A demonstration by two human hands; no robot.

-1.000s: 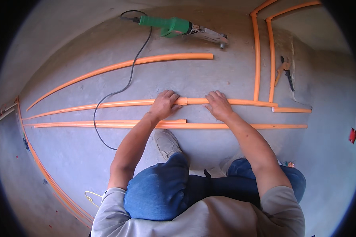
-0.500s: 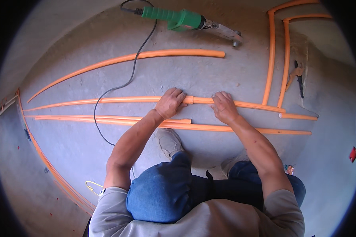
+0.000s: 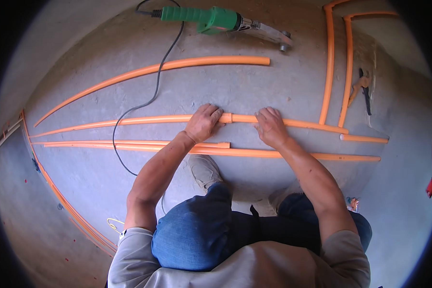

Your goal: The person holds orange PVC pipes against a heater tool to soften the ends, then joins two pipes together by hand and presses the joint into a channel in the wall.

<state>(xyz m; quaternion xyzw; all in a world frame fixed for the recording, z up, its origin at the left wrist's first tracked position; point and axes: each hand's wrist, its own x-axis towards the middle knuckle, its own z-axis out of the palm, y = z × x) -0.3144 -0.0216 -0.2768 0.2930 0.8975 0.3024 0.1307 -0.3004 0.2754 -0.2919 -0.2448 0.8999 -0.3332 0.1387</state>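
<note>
A long orange pipe (image 3: 153, 119) runs across the floor in front of me, with an orange coupling (image 3: 228, 117) joining it to another orange pipe (image 3: 302, 124) on the right. My left hand (image 3: 204, 122) is closed round the left pipe, right beside the coupling. On the right pipe, a short way from the coupling, my right hand (image 3: 270, 126) is wrapped with its fingers curled over the top. The undersides of both grips are hidden.
A green pipe welding tool (image 3: 221, 20) lies at the far side, its black cord (image 3: 157, 86) crossing the pipes. Beyond my hands lies a loose orange pipe (image 3: 201, 61); nearer are more pipes (image 3: 254, 153). A pipe cutter (image 3: 362, 90) lies at right, beside upright-running pipes (image 3: 328, 72).
Both hands keep their grip on the joined pipes. The view has shifted slightly, so the floor things appear a little higher and the hands sit a little to the left.
</note>
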